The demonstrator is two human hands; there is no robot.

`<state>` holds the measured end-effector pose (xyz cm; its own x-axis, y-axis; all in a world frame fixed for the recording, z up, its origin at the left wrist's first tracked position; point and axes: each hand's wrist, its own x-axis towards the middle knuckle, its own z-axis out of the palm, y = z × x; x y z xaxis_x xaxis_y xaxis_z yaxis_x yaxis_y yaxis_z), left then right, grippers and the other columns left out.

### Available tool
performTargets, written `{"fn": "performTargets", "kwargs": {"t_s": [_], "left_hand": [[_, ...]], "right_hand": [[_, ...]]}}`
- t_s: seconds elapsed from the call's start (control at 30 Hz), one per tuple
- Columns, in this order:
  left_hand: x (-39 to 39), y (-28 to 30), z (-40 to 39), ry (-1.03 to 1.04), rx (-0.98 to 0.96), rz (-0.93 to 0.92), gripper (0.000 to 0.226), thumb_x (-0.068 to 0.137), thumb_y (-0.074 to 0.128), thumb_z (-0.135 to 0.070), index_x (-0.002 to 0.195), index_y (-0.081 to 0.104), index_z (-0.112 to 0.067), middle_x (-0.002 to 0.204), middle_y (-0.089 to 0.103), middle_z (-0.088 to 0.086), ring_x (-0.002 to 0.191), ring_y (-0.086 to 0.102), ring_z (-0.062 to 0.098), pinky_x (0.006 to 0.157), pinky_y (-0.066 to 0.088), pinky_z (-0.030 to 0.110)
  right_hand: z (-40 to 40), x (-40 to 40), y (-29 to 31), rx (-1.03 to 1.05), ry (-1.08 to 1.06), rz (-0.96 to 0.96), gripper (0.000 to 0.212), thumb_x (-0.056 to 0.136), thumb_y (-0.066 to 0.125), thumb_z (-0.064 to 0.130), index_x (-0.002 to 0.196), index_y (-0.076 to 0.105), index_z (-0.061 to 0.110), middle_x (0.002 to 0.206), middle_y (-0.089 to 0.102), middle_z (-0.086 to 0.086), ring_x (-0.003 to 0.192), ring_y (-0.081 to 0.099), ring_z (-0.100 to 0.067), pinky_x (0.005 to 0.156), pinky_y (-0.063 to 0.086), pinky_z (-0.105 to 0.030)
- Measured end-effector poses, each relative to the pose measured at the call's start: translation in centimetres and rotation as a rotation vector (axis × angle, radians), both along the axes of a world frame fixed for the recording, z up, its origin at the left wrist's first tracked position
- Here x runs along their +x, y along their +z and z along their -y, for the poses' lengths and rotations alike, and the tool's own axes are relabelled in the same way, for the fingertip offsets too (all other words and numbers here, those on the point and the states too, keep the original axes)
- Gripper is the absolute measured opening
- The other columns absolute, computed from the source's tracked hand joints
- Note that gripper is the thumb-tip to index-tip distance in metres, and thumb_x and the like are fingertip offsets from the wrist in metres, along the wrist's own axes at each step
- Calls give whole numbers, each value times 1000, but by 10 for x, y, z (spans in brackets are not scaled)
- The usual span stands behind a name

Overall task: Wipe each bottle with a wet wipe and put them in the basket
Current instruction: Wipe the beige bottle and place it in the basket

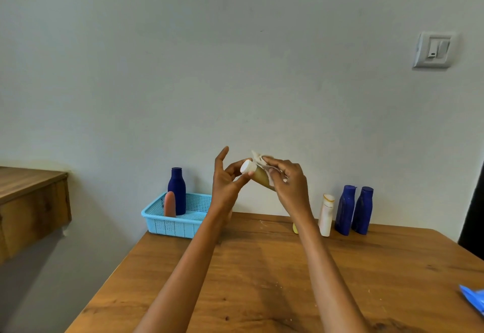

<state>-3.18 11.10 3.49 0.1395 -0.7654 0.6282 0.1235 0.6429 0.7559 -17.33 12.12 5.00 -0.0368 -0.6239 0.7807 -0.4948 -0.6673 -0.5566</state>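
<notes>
I hold a small tan bottle (259,175) with a white cap up in the air above the table. My left hand (227,180) pinches its white cap end with thumb and fingers. My right hand (288,183) wraps a white wet wipe (260,158) around the bottle's body. A light blue basket (170,224) sits at the table's back left and holds a dark blue bottle (177,190) and a pink bottle (169,203), both upright. At the back right stand a white bottle (326,214) and two dark blue bottles (345,209) (362,210).
The wooden table (262,280) stands against a pale wall. A blue wipe packet (474,297) lies at the table's right edge. A small yellow item (295,228) peeks out behind my right forearm. A wooden shelf (28,201) juts out at the left.
</notes>
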Motion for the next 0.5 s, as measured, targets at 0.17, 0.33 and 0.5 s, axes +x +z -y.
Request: {"fn": "performTargets", "kwargs": {"t_s": [0.17, 0.33, 0.5], "left_hand": [[6, 1, -1, -68, -15, -56, 75, 77, 70, -11, 138, 31, -28, 106, 70, -2, 104, 66, 14, 79, 51, 17], [7, 0, -4, -45, 2, -1, 68, 80, 69, -7, 135, 34, -30, 110, 68, 3, 104, 66, 16, 82, 52, 20], [10, 4, -3, 16, -20, 75, 67, 81, 70, -10, 135, 34, -27, 115, 66, 7, 105, 65, 16, 90, 52, 24]], "right_hand": [[0, 9, -4, -112, -16, -136, 33, 92, 55, 8, 122, 62, 19, 106, 64, -1, 100, 41, -7, 72, 44, -21], [-3, -3, -5, -202, -114, -95, 15, 85, 62, 10, 93, 75, 14, 88, 70, -1, 88, 50, -13, 63, 36, -14], [-2, -1, -2, -77, -126, -3, 28, 90, 61, 20, 118, 64, 17, 106, 59, 0, 96, 52, -8, 65, 36, -3]]}}
